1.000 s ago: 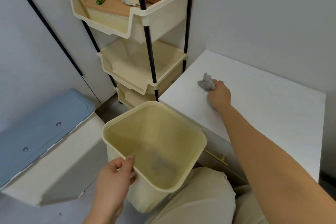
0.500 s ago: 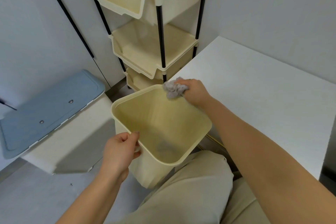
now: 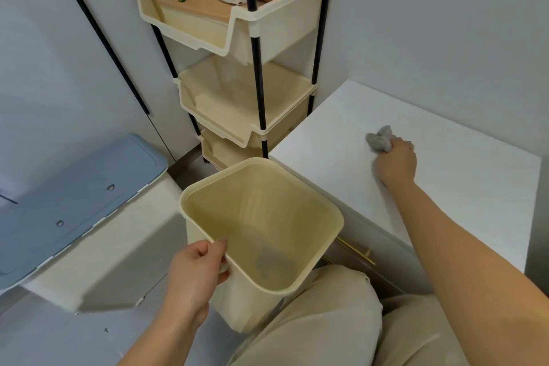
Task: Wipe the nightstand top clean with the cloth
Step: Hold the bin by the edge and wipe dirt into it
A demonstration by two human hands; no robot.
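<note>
Bare forearms, no sleeves visible; beige trousers (image 3: 341, 321) with small button near knee.

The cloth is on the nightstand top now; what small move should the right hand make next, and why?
Probably sweep the cloth toward the near-left edge of the nightstand top. The right hand presses the bunched grey cloth on the white surface, and the left hand holds the cream bin by its rim just below that edge, so anything wiped off should fall into it.
</note>
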